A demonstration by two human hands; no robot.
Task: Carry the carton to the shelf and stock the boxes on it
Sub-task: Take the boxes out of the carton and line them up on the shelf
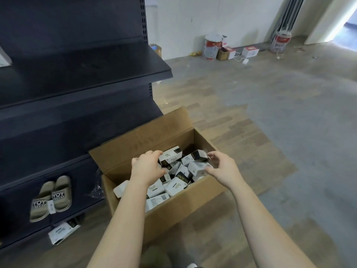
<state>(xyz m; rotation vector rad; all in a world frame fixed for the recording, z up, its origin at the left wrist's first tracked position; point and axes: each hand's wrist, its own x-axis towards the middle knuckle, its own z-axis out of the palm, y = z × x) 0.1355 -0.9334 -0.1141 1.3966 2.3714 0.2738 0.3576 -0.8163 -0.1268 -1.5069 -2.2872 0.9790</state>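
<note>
An open brown cardboard carton stands on the wood-patterned floor, its flaps up, just beside the right end of a tall dark navy metal shelf unit. The carton holds a loose heap of small white-and-black printed boxes lying at all angles.

Both bare forearms reach down into the carton from the bottom of the view. The left hand is over the middle of the heap. Its fingers curl over the left end of a topmost white box with a black end and its thumb sits below, so it grips that box. The right hand is at the far right side of the heap with fingers curved and spread. Its thumb touches a white box, and its fingertips are near a black-topped box. Motion blur makes it impossible to tell whether this hand holds anything.

The upper shelves are bare dark metal. On a lower shelf at the left lies a pair of khaki slide sandals with black-and-white printed straps, and on the bottom shelf one white-and-black box lies flat. Far off against the white wall stand two red-and-white paint cans and some small cartons.
</note>
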